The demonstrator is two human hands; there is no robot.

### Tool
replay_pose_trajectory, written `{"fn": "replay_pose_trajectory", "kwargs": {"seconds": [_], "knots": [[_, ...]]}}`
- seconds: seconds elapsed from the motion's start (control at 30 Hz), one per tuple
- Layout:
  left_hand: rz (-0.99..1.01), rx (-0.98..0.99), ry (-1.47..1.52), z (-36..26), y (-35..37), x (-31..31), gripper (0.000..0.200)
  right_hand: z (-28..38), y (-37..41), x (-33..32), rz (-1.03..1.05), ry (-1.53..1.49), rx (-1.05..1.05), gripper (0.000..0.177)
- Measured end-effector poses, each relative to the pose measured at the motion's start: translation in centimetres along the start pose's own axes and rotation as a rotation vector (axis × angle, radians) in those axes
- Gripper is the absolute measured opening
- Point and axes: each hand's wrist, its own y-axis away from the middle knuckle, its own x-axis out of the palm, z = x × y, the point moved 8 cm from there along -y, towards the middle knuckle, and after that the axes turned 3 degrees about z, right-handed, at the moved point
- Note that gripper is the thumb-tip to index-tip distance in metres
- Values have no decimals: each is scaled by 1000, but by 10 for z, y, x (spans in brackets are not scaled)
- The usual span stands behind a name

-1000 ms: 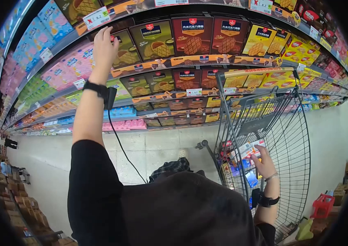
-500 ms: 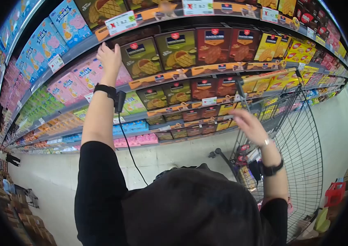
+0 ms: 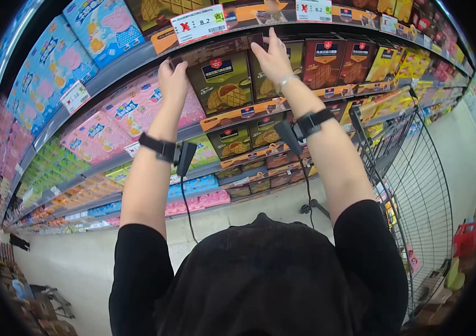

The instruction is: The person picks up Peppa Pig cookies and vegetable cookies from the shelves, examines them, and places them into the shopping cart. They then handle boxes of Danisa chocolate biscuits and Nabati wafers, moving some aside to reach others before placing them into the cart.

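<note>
A dark brown flat box (image 3: 215,51) lies across the tops of the upright green biscuit boxes (image 3: 225,87), just under the shelf above. My left hand (image 3: 174,81) is at its left end, thumb and fingers curled around the corner. At the right end is my right hand (image 3: 273,63), thumb and forefinger spread apart, the fingertips close to the shelf edge. Part of a second green box (image 3: 263,84) is hidden behind this hand. Pink biscuit boxes (image 3: 145,95) stand left of the green ones, and red-brown boxes (image 3: 322,64) to the right.
Overhead runs the shelf edge with a price tag (image 3: 200,23). Blue cartoon boxes (image 3: 103,28) stand at upper left. A wire shopping cart (image 3: 417,185) with goods in it is on my right. A red basket (image 3: 464,239) sits at far right.
My right hand has moved up and left from beside the cart to the right end of the brown box. The left hand stays at its left end. The shelves look nearer.
</note>
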Motion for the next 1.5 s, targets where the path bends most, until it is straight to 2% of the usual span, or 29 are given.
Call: {"fn": "replay_pose_trajectory", "kwargs": {"seconds": [0.07,0.1,0.13,0.17,0.2,0.27,0.33,0.4,0.43,0.47,0.5,0.63,0.67,0.73,0.77,0.83,0.87,0.93,1.0,1.03,1.17,1.27,1.4,1.47,1.5], "knots": [[58,-57,240,-27,41,-8,40,12,29,-16,-85,-125,-27,65],[114,-104,348,-45,67,-14,36,8,46,-24,-100,-127,44,62],[134,-184,584,-31,85,-15,36,3,64,-32,-119,-131,112,59],[157,-273,815,-12,106,-12,37,-9,86,-32,-122,-479,298,53],[145,-313,826,1,125,-13,42,-19,109,-26,-127,-831,487,47],[168,-452,805,10,160,-8,51,-32,141,-15,80,-1028,628,35],[245,-633,730,5,188,4,59,-55,172,-14,189,-961,703,35],[370,-686,782,25,205,18,67,-66,192,-20,212,-896,702,38],[409,-609,770,23,209,23,70,-68,203,-25,195,-856,681,40],[412,-623,765,24,215,26,71,-72,213,-31,178,-817,662,43],[462,-636,769,27,220,30,72,-83,226,-28,186,-924,675,50],[693,-584,617,43,234,55,75,-145,287,-12,303,-927,860,56],[773,-541,537,44,241,63,75,-167,311,-1,370,-901,952,56],[902,-412,219,68,262,70,70,-186,337,8,381,-809,934,54],[999,-210,-94,82,269,71,63,-205,357,17,329,-848,1045,54],[1089,-113,-317,92,293,82,59,-233,420,46,212,-926,1315,55],[1133,-45,-406,98,306,94,57,-239,434,59,262,-1022,1316,58],[1225,188,-418,107,332,111,53,-239,449,73,67,-1405,1437,55],[1339,479,-462,112,359,126,50,-262,463,91,-217,-1751,1467,49],[1305,513,-431,119,369,129,47,-276,467,101,-355,-1916,1460,47],[1257,521,-354,163,402,150,46,-335,473,144,-304,-1913,1343,39],[1263,507,-349,213,424,165,45,-365,483,143,-403,-1526,1467,40],[1224,401,-366,280,436,179,41,-408,508,187,-457,-1443,1537,40],[1194,355,-413,306,441,182,38,-422,503,199,-420,-1416,1424,48],[1181,297,-426,320,441,183,37,-430,512,215,-403,-1364,1483,51]]}}
